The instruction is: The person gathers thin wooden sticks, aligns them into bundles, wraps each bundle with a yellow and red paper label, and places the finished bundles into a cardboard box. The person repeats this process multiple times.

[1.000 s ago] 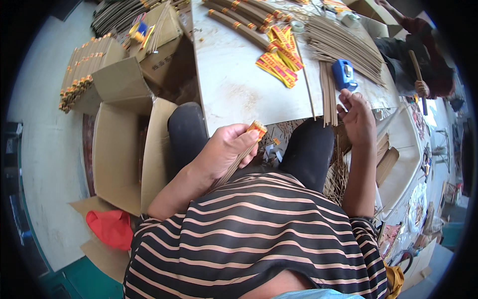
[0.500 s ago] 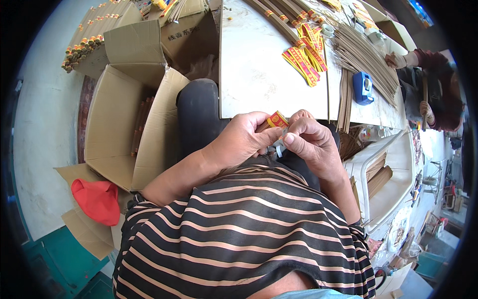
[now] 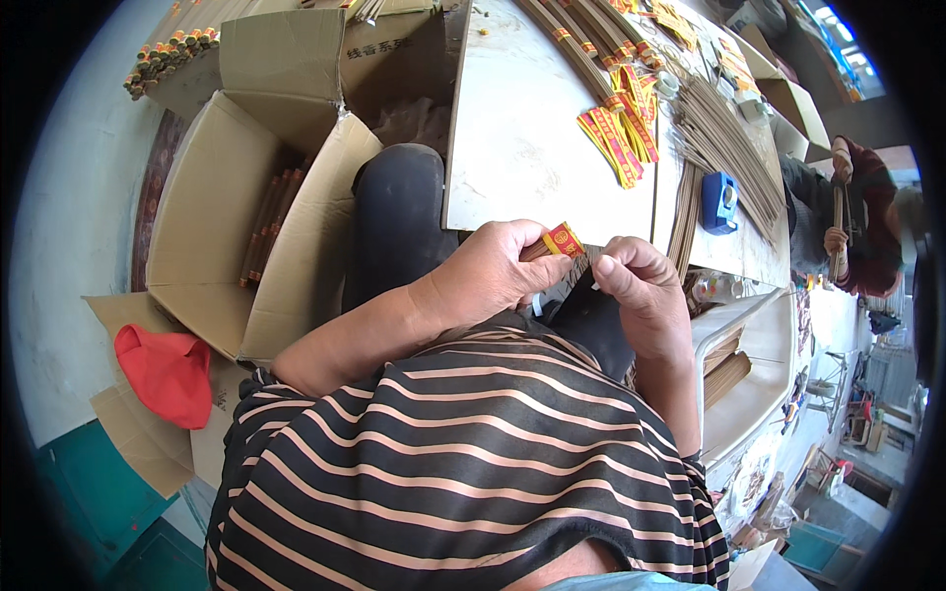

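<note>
In front of my lap, below the table's near edge, my left hand [image 3: 481,274] is closed around a bundle of incense sticks [image 3: 535,250]. A red and yellow paper band [image 3: 562,240] wraps the bundle's end, which shows past my thumb. Just right of the band, a little apart from it, is my right hand [image 3: 645,291]. Its thumb and forefinger are pinched together; whatever lies between them is too small to make out. My left fingers hide the rest of the bundle.
On the white table [image 3: 522,128] lie red-yellow paper strips [image 3: 619,138], loose incense sticks [image 3: 729,138] and a blue tape dispenser [image 3: 719,202]. An open cardboard box [image 3: 187,227] with bundles stands left, near a red cloth [image 3: 163,374]. A white bin [image 3: 764,364] and another person [image 3: 867,197] are right.
My right hand has drawn away to the right from the band it was touching. The band's face has turned more into view. My left hand keeps its hold on the bundle.
</note>
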The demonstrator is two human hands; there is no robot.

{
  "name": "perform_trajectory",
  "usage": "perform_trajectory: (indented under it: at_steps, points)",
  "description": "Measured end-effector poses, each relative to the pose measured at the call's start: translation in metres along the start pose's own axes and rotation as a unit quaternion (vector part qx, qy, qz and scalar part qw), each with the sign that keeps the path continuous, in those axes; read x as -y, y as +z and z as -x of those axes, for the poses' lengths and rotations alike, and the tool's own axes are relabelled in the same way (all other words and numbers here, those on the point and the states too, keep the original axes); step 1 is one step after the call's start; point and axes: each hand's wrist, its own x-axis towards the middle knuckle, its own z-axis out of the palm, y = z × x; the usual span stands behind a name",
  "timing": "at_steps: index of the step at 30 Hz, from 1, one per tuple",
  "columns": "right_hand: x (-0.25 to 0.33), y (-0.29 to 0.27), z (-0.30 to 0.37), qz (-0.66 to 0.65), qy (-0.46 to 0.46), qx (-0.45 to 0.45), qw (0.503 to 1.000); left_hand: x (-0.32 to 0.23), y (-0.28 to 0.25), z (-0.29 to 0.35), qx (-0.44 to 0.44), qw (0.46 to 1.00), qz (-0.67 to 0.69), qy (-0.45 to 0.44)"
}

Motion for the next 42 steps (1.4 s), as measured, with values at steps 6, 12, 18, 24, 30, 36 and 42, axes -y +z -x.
perform_trajectory:
  at_steps: [6,12,18,24,30,36,42]
  points:
    - [0.003,0.007,-0.007,-0.112,0.103,0.071,0.986,0.008,0.000,-0.001,0.008,1.000,0.018,0.005]
    - [-0.004,0.011,-0.008,-0.074,0.121,-0.014,0.990,0.003,-0.001,0.002,-0.003,1.000,-0.020,0.010]
    - [-0.007,0.009,-0.007,-0.064,0.107,-0.030,0.992,0.006,-0.001,0.001,-0.002,1.000,-0.019,0.018]
    - [-0.005,0.009,-0.007,-0.010,0.110,-0.042,0.993,0.007,-0.002,0.001,0.002,0.999,-0.036,0.012]
    - [0.004,0.008,-0.011,0.056,0.121,-0.032,0.991,0.008,-0.001,0.001,0.008,0.999,-0.044,0.019]
    - [0.013,0.006,-0.014,0.136,0.120,-0.014,0.983,0.009,-0.001,0.000,0.015,0.998,-0.054,0.022]
    - [0.022,0.010,-0.015,0.174,0.144,-0.010,0.974,0.009,0.000,0.000,0.010,0.997,-0.077,0.012]
